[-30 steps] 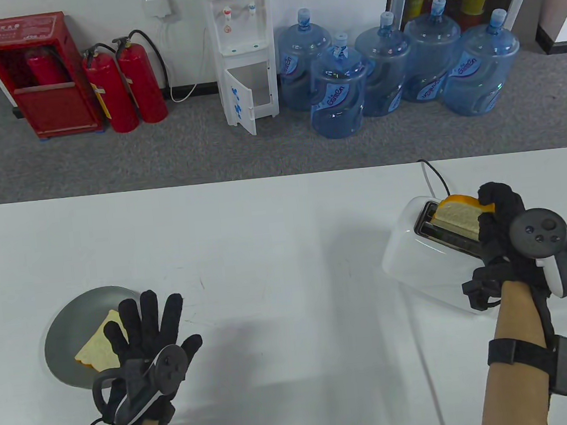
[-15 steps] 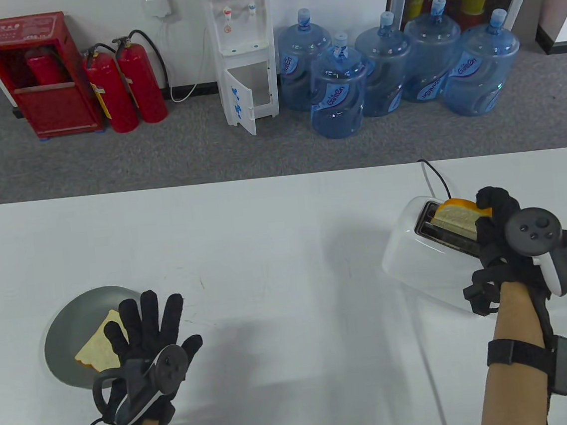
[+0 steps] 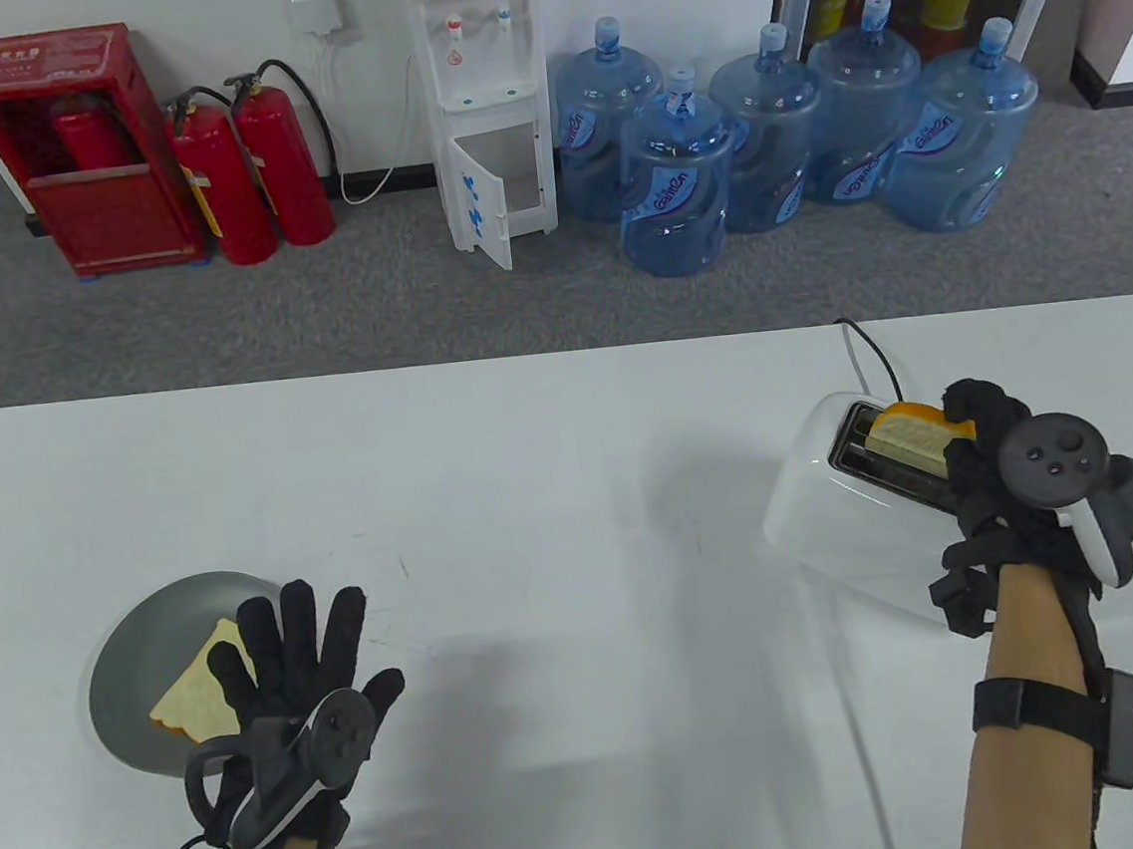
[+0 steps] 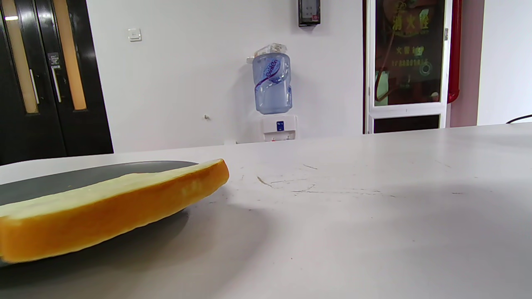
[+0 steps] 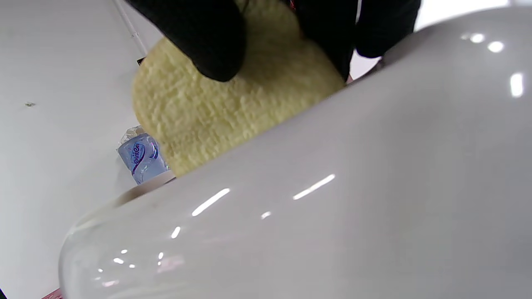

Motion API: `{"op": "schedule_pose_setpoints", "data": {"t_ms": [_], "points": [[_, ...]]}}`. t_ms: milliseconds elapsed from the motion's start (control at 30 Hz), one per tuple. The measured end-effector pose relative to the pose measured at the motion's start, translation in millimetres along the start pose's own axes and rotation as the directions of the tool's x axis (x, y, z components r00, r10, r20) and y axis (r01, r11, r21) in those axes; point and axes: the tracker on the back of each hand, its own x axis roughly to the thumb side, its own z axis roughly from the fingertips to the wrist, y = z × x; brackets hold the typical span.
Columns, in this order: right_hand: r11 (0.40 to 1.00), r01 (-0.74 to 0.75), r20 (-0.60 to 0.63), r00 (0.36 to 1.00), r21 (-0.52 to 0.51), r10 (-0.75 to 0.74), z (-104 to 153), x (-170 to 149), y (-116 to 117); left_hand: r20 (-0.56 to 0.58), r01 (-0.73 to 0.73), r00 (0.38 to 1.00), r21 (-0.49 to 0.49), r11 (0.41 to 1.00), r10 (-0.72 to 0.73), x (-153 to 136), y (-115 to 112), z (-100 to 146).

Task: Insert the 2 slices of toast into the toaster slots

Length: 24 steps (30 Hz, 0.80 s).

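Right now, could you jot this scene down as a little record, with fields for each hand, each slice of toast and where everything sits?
right hand: pinches one slice at the toaster's top
held slice: partly down in a toaster slot, its upper part showing
toaster: white, on the table's right side, cord running away behind
left hand: fingers spread flat, holding nothing, over the plate's near edge
second slice: lying flat on the plate
plate: grey, on the table's left side
slices fully inserted: none yet
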Motion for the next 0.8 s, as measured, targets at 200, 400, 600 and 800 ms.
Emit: {"op": "schedule_pose_setpoints", "data": {"t_ms": [200,400,600,800], "points": [[1.000,-0.029,-0.001,1.000,0.000,0.029,-0.6,0.3,0.7,0.001,0.001,1.000,0.000,1.000,-0.001,0.1,-0.2,-0.1],[0.998,-0.062,0.004,0.998,-0.014,0.062,0.5,1.1,2.5,0.002,0.001,1.000,0.001,1.000,-0.001,0.0,-0.4,-0.2],[0.996,-0.083,0.000,0.997,-0.021,0.083,1.0,4.7,0.4,0.000,0.006,1.000,-0.002,1.000,-0.006,0.2,-0.5,0.0],[0.997,-0.078,0.011,0.997,-0.027,0.078,3.4,8.2,-0.6,0.004,-0.002,1.000,0.007,1.000,0.002,0.0,0.2,0.3]]}}
